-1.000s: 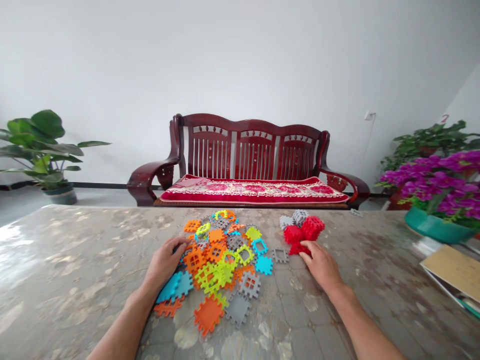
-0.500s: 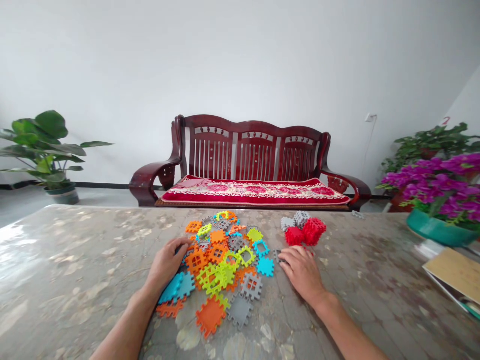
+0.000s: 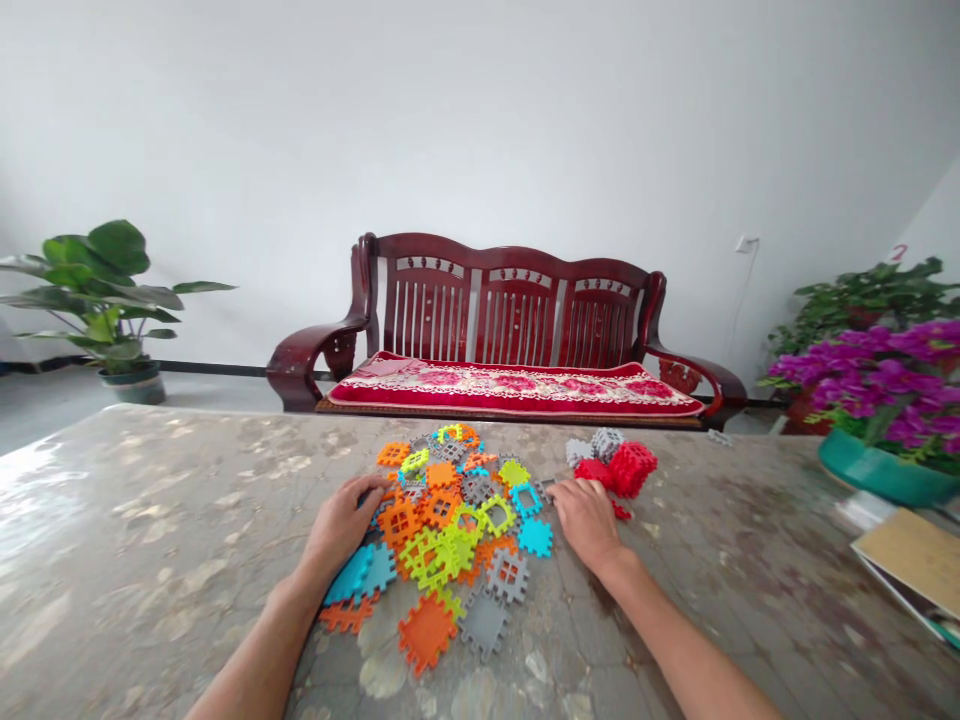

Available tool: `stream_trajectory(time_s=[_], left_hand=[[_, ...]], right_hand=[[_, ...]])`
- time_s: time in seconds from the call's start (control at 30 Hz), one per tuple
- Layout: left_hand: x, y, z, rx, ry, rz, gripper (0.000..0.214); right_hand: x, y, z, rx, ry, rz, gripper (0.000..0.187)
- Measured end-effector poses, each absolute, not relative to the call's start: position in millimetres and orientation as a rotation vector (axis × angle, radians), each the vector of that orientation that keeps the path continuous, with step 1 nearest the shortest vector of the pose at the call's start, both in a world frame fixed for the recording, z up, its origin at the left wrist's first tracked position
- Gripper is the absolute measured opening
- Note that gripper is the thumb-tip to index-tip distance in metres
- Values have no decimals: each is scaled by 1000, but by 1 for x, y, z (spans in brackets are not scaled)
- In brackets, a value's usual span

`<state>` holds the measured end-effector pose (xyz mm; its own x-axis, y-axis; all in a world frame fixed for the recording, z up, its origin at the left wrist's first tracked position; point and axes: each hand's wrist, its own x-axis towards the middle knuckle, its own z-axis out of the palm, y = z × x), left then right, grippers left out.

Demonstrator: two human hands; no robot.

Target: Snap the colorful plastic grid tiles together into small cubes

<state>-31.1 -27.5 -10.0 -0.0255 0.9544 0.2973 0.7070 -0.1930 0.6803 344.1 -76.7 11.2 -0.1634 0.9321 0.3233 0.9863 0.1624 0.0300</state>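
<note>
A loose pile of flat interlocking plastic tiles (image 3: 450,510) in orange, lime, blue and grey lies on the marbled table (image 3: 150,520). My left hand (image 3: 341,520) rests palm down on the pile's left edge. Its fingers are loosely bent over orange and blue tiles, and I see no grip. My right hand (image 3: 585,515) lies at the pile's right side. Its fingertips are drawn together on a small grey tile (image 3: 547,487). Just beyond that hand stand a red block built of tiles (image 3: 634,465) and a smaller grey one (image 3: 604,442).
A teal pot of purple flowers (image 3: 877,470) and a stack of books (image 3: 911,565) sit at the table's right edge. Behind the table stands a dark wooden bench with a red cushion (image 3: 510,385). A leafy plant (image 3: 112,300) stands on the floor at the far left.
My right hand has left the red block and slid left to the grey tile at the pile's edge. The left hand has stayed on the pile. The view shifted slightly.
</note>
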Motion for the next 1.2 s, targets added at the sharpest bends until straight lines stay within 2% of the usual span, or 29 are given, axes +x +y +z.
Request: stream_trajectory(time_s=[0.3,1.2], left_hand=[[-32,-26,-13,1929,1740,1050,35],[-29,-29,-11,1925,1728,1073,33]], right_hand=[[342,-63,4,-1951,-2056,-467,22],[344,-68,0,-1938,-2083,-465,25]])
